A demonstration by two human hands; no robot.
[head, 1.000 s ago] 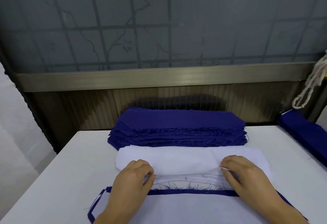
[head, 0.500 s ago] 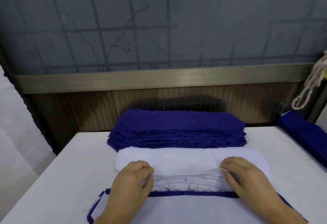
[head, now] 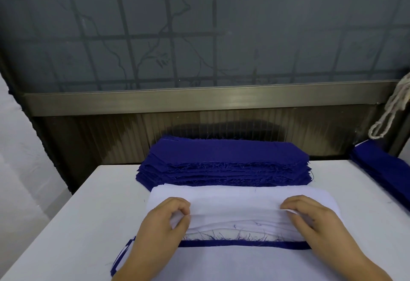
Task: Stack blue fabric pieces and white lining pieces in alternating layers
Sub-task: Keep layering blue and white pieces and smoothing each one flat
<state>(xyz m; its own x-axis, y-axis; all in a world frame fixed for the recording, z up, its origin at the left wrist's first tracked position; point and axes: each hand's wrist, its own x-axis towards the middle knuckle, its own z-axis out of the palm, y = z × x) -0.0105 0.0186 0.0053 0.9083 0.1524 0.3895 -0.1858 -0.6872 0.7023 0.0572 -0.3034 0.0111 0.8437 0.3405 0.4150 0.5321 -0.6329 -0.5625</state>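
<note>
White lining pieces (head: 235, 205) lie in a stack at the table's centre, long axis running 9 to 3 o'clock. Left hand (head: 164, 227) and right hand (head: 315, 223) each pinch the top sheet's near edge between thumb and curled fingers. Navy blue fabric pieces (head: 224, 163) are stacked just behind at 12 o'clock, parallel. No writing is legible. Bare white table (head: 84, 214) lies open toward 9 o'clock.

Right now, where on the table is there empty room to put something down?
The table is bare left of the white lining pile and blue fabric stack. A narrower bare strip lies between those piles and the second blue stack on the right. The middle is crowded: both piles, the layered stack, left hand, right hand.
</note>
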